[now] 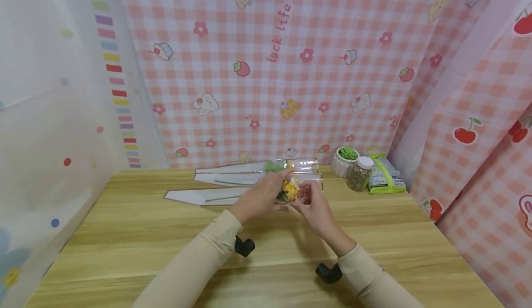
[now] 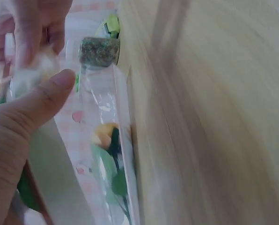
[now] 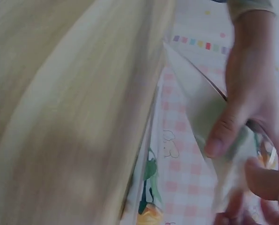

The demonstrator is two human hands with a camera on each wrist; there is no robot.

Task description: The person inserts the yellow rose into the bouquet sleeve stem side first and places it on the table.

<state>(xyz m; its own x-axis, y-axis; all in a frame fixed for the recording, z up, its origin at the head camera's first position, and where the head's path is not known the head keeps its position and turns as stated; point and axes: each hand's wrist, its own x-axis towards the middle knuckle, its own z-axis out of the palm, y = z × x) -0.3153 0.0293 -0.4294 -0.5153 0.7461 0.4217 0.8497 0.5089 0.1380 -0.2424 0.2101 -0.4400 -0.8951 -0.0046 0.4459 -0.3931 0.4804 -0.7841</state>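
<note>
My left hand (image 1: 262, 191) grips a long clear flower sleeve (image 1: 187, 196) with a white back and brown edge, its thumb (image 2: 46, 101) lying along one side in the left wrist view. Inside it is a yellow artificial flower (image 1: 290, 190) on a green stem. The right hand (image 1: 314, 205) pinches the sleeve's wide end with curled fingers, blurred in both wrist views. Two similar sleeves lie behind on the table, the middle one (image 1: 208, 177) and the rear one (image 1: 232, 168), partly hidden by the left hand. In the left wrist view an orange-yellow flower (image 2: 105, 136) shows through one of them.
At the back right of the wooden table (image 1: 166, 248) stand a succulent in a white pot (image 1: 340, 167), a white-lidded jar (image 1: 359, 177) and a green-and-grey bag (image 1: 385, 177). A checked pink cloth (image 1: 257, 91) hangs behind. Black devices (image 1: 244, 246) sit by both cuffs.
</note>
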